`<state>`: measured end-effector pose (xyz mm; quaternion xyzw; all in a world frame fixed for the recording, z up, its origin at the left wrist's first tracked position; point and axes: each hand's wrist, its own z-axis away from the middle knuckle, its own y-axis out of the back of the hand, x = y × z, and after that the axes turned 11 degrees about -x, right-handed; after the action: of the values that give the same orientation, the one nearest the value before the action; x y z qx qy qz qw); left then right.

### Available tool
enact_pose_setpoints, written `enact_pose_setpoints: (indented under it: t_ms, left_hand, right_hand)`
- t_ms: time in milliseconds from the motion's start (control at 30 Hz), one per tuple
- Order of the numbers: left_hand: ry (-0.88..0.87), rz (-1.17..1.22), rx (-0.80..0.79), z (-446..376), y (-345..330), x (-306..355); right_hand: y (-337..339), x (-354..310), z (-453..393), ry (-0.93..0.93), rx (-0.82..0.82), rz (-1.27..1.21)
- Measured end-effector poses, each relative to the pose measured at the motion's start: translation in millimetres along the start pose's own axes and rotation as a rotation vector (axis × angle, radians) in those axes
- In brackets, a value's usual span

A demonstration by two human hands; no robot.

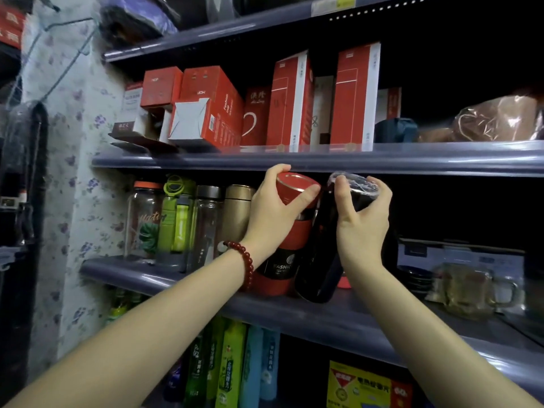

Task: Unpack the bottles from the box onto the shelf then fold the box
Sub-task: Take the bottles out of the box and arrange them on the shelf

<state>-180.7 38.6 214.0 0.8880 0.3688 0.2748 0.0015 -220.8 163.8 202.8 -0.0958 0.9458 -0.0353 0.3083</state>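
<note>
A red bottle (282,260) with a black label band stands on the middle shelf (153,278). My left hand (273,207) grips its red cap from the left. Right beside it a dark bottle (321,260) leans slightly, its base on the same shelf. My right hand (362,213) holds that bottle's plastic-wrapped top, fingers curled round it. The two bottles touch near their tops. The box is out of view.
Left of the red bottle stand a gold flask (237,207), clear glass bottles (206,225) and a green bottle (178,213). Glass mugs (468,287) and dark plates (415,275) sit to the right. Red cartons (291,101) fill the shelf above; green and blue packs (232,363) below.
</note>
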Motion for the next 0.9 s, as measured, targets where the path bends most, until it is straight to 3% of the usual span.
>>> enact_pose_setpoints:
  t_ms: [400,667,900]
  left_hand:
    - [0.066,0.075,-0.140,-18,-9,-18]
    - [0.098,0.046,-0.138,-19,-21,-40]
    - [0.205,0.138,-0.140,-38,-16,-62]
  right_hand:
    - [18,29,-34,-0.193,-0.064,0.051]
    - [23,47,-43,-0.214,-0.137,0.068]
    - [14,57,-41,-0.189,-0.293,0.112]
